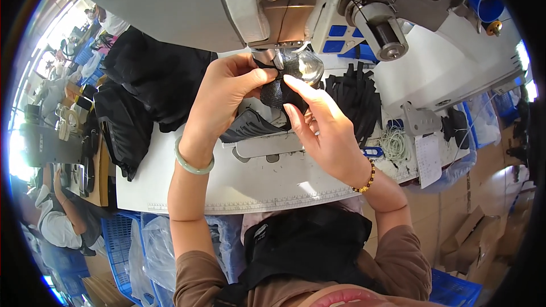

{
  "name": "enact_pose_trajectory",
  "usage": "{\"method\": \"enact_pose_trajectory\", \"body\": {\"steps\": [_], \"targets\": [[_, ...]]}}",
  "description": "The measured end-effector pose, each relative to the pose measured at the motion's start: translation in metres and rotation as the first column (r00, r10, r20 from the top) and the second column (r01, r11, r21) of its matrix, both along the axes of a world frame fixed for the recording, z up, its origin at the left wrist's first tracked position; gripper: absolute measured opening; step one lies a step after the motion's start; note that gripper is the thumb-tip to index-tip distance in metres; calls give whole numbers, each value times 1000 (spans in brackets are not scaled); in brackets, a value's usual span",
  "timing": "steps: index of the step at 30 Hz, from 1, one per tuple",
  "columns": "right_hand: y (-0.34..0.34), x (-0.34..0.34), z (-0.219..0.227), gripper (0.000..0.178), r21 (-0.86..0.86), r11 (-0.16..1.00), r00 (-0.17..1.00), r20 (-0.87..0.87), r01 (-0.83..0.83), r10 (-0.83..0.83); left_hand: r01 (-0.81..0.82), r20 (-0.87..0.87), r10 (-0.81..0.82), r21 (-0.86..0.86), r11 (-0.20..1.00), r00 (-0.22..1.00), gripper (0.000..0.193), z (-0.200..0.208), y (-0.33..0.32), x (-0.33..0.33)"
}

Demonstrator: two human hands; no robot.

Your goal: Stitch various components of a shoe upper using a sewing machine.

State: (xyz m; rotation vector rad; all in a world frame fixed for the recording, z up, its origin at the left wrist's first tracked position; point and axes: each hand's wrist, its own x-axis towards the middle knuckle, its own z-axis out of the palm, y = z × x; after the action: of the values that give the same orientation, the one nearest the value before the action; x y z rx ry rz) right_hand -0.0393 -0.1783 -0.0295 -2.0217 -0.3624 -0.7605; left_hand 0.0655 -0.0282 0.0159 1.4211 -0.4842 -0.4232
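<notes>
Black fabric [274, 92] at the sewing machine's [244, 14] needle end

From my remote seat, the head view shows the fabric gathered directly below the machine head, above the worktop [165, 187]. Left hand [230, 85]: narrow, thumb and forefinger pinching the fabric's upper edge; a pale green bangle [193, 166] sits on that wrist. Right hand [327, 122]: forefinger tip on the fabric near the left thumb, own thumb lower down, the two parted; whether they grip, I cannot tell. Beaded bracelet [367, 179] on that wrist.

Just below the hands I note a black piece with grey stripes [250, 125]. Left of them, a heap of black cloth [151, 74]. To the right, a bunch of black strips [355, 99], then blue-handled snips [372, 152] beside a tangle of pale cord [395, 145]. A ruler strip [239, 205] follows the worktop's near edge.
</notes>
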Motion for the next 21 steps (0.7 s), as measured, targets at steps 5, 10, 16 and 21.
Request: {"method": "enact_pose_trajectory", "body": {"steps": [5,10,16,21], "targets": [[0,2,0,42,-32,999,999,37,22,-21,25,6,-25,-9,1000,1000,13,0,0,5],[0,0,5,42,-63,997,999,10,48,-48,2,-14,-2,17,1000,1000,14,3,2,2],[-5,-1,7,43,-19,1000,999,-36,21,-21,33,-19,-34,-50,998,999,11,-1,0,4],[-9,4,-11,37,264,959,983,-120,-104,140,-15,-40,14,-45,999,999,9,0,-2,3]]}}
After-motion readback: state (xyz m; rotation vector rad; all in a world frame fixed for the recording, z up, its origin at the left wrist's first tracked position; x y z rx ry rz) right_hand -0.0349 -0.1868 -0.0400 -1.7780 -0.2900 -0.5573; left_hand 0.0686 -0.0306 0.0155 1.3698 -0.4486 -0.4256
